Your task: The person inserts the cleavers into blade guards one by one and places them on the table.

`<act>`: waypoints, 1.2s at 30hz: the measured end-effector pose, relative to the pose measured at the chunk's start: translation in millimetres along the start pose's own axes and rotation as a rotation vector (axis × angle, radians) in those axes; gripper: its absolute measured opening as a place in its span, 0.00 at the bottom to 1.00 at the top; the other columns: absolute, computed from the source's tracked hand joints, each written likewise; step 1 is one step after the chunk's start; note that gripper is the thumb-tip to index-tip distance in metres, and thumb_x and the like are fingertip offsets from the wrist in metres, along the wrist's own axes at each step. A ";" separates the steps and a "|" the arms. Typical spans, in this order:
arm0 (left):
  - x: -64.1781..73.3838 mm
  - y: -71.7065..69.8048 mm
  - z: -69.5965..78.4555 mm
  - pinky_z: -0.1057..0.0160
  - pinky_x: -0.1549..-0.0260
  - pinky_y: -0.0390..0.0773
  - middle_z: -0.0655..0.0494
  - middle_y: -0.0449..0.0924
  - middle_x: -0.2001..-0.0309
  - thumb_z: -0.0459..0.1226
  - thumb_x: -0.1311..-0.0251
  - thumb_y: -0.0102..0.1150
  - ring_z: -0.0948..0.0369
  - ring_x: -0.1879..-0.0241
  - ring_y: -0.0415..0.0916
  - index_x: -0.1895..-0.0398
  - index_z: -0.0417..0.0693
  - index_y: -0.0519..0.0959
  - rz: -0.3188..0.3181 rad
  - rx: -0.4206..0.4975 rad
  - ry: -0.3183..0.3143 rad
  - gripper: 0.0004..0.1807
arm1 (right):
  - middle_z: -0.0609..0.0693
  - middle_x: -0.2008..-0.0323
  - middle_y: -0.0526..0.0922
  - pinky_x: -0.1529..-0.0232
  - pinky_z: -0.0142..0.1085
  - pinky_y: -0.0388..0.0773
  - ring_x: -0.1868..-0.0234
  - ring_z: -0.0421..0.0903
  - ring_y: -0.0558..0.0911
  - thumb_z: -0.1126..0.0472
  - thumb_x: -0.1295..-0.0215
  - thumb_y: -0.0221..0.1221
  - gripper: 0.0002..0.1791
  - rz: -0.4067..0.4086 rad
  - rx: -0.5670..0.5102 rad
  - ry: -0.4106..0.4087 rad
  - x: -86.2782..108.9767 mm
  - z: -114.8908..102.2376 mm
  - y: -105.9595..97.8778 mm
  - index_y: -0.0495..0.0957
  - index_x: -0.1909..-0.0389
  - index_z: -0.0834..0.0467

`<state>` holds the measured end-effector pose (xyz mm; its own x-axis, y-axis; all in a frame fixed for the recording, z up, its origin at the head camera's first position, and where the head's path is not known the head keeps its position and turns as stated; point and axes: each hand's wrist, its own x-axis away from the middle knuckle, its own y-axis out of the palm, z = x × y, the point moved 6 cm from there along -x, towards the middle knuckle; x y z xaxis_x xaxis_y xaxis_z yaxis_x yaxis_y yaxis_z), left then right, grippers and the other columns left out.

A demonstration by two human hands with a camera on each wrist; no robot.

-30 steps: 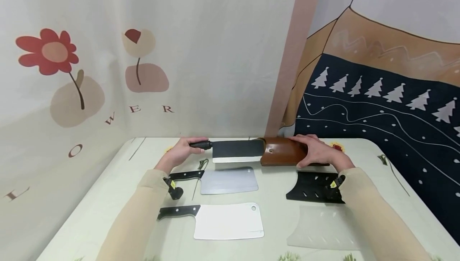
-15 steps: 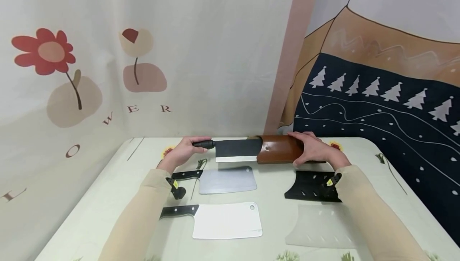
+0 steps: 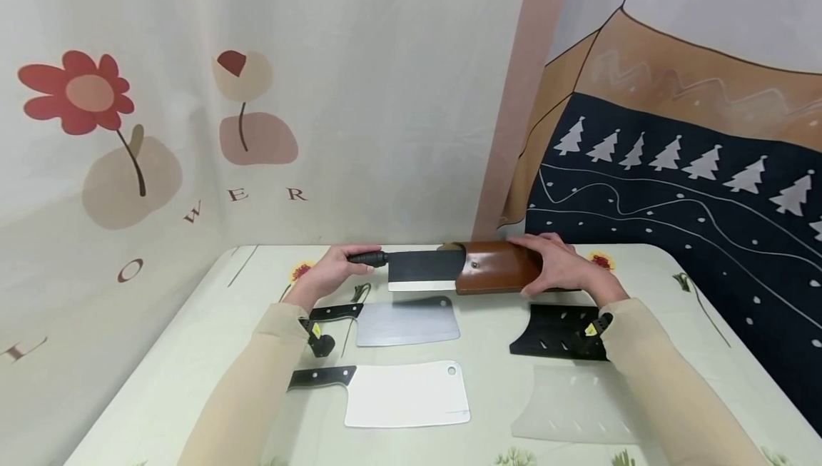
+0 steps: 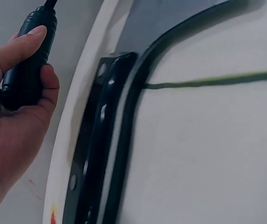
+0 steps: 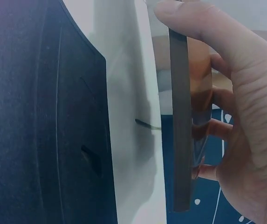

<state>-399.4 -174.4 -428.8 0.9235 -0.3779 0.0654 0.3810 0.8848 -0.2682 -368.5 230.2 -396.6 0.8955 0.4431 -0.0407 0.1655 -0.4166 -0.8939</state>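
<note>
Near the table's far edge, my left hand grips the ribbed black handle of a dark-bladed cleaver. The cleaver lies level, its bright cutting edge facing me. Its front part is hidden inside a brown leather sheath, which my right hand holds at the far end. In the right wrist view the thumb lies along the sheath's dark edge and the fingers wrap its other side. Below my left hand is a silver cleaver with a black riveted handle.
Closer to me lies a second, brighter cleaver. On the right, a slotted black blade guard lies above a translucent blade guard. A printed curtain hangs behind the pale table.
The sheath has moved left and the held cleaver slightly right, so less of its blade shows. Both hands keep their holds. The other cleavers and the guards stay put.
</note>
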 end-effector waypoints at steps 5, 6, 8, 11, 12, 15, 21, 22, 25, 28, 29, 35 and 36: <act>-2.5 6.6 1.4 0.52 0.42 0.65 0.47 0.69 0.38 0.26 0.44 0.60 0.52 0.43 0.70 0.38 0.46 0.73 -0.009 -0.023 0.007 0.28 | 0.54 0.33 0.63 0.45 0.64 0.55 0.36 0.58 0.52 0.41 0.64 0.74 0.55 0.001 0.013 -0.022 -2.2 -2.4 1.7 0.62 0.31 0.47; -3.3 8.1 1.5 0.52 0.42 0.65 0.47 0.69 0.38 0.26 0.44 0.60 0.52 0.43 0.70 0.38 0.46 0.73 -0.014 -0.017 0.008 0.28 | 0.54 0.34 0.63 0.45 0.64 0.54 0.36 0.57 0.53 0.41 0.64 0.74 0.54 0.001 0.016 -0.025 -2.3 -2.6 2.2 0.62 0.31 0.47; -5.0 10.4 2.5 0.52 0.41 0.64 0.46 0.69 0.38 0.25 0.44 0.60 0.51 0.43 0.70 0.37 0.43 0.71 -0.026 0.005 0.012 0.28 | 0.54 0.34 0.63 0.45 0.64 0.54 0.36 0.57 0.53 0.41 0.64 0.74 0.54 0.001 0.016 -0.025 -3.0 -3.0 2.8 0.62 0.31 0.47; -8.0 13.1 3.7 0.52 0.40 0.63 0.45 0.69 0.38 0.25 0.44 0.59 0.51 0.42 0.70 0.37 0.41 0.70 -0.035 0.038 0.009 0.29 | 0.55 0.34 0.64 0.45 0.64 0.54 0.36 0.57 0.53 0.42 0.65 0.74 0.54 0.007 0.012 -0.018 -3.6 -3.1 2.7 0.63 0.31 0.47; -8.9 13.7 4.1 0.52 0.40 0.62 0.45 0.69 0.38 0.24 0.44 0.59 0.52 0.43 0.70 0.37 0.40 0.70 -0.034 0.041 0.008 0.29 | 0.55 0.34 0.64 0.45 0.64 0.54 0.36 0.57 0.53 0.42 0.65 0.74 0.54 0.008 0.013 -0.017 -3.9 -3.3 2.8 0.63 0.32 0.47; -11.3 15.3 5.8 0.53 0.40 0.63 0.46 0.69 0.38 0.25 0.44 0.60 0.52 0.43 0.71 0.38 0.42 0.72 -0.020 0.044 0.000 0.28 | 0.54 0.35 0.64 0.45 0.63 0.54 0.36 0.57 0.53 0.43 0.65 0.74 0.54 0.009 0.016 -0.020 -5.7 -5.4 3.4 0.63 0.32 0.48; -15.6 22.3 10.0 0.52 0.40 0.63 0.46 0.69 0.38 0.25 0.45 0.61 0.51 0.44 0.71 0.39 0.43 0.73 -0.013 0.034 -0.004 0.28 | 0.54 0.36 0.66 0.47 0.61 0.54 0.37 0.56 0.54 0.44 0.65 0.75 0.53 0.009 0.022 -0.032 -8.9 -12.3 4.0 0.64 0.32 0.48; -16.7 23.8 9.9 0.52 0.40 0.63 0.46 0.69 0.38 0.25 0.45 0.61 0.51 0.44 0.72 0.39 0.43 0.74 -0.010 0.041 -0.006 0.27 | 0.53 0.36 0.66 0.47 0.62 0.54 0.37 0.56 0.54 0.44 0.65 0.75 0.53 0.009 0.024 -0.032 -9.1 -13.0 4.2 0.64 0.32 0.48; -20.2 28.8 10.8 0.52 0.40 0.63 0.46 0.70 0.39 0.26 0.46 0.62 0.52 0.45 0.72 0.40 0.44 0.74 -0.007 0.047 -0.007 0.27 | 0.53 0.36 0.66 0.46 0.62 0.53 0.37 0.56 0.54 0.44 0.65 0.75 0.53 0.012 0.025 -0.029 -10.4 -14.3 4.8 0.64 0.32 0.48; -23.4 33.9 12.1 0.53 0.41 0.65 0.46 0.72 0.40 0.26 0.46 0.63 0.52 0.45 0.73 0.40 0.45 0.75 0.000 0.050 -0.008 0.27 | 0.53 0.35 0.66 0.46 0.64 0.52 0.37 0.56 0.54 0.43 0.65 0.74 0.53 0.012 0.022 -0.031 -12.5 -15.2 6.0 0.64 0.32 0.48; -24.3 35.9 12.5 0.53 0.42 0.66 0.45 0.72 0.40 0.26 0.46 0.63 0.52 0.45 0.73 0.40 0.45 0.75 -0.002 0.048 -0.007 0.27 | 0.53 0.35 0.66 0.46 0.63 0.52 0.37 0.56 0.53 0.42 0.65 0.74 0.54 0.011 0.024 -0.031 -13.3 -15.3 6.6 0.64 0.32 0.48; -29.0 46.9 13.9 0.55 0.43 0.67 0.44 0.72 0.41 0.25 0.47 0.62 0.52 0.45 0.73 0.40 0.44 0.75 0.005 0.088 -0.016 0.28 | 0.53 0.37 0.67 0.48 0.60 0.54 0.37 0.56 0.54 0.41 0.66 0.74 0.54 0.010 0.033 -0.034 -20.7 -19.2 8.7 0.64 0.32 0.47; -29.7 48.6 14.6 0.55 0.43 0.67 0.43 0.72 0.41 0.24 0.46 0.62 0.51 0.45 0.73 0.40 0.43 0.74 0.009 0.099 -0.013 0.28 | 0.52 0.37 0.67 0.48 0.60 0.54 0.38 0.55 0.54 0.41 0.66 0.74 0.54 0.012 0.031 -0.036 -22.3 -20.1 8.8 0.64 0.32 0.47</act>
<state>-407.7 -116.2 -429.7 0.9273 -0.3666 0.0764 0.3744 0.9111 -0.1724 -378.7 200.6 -394.6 0.8819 0.4666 -0.0670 0.1413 -0.3973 -0.9068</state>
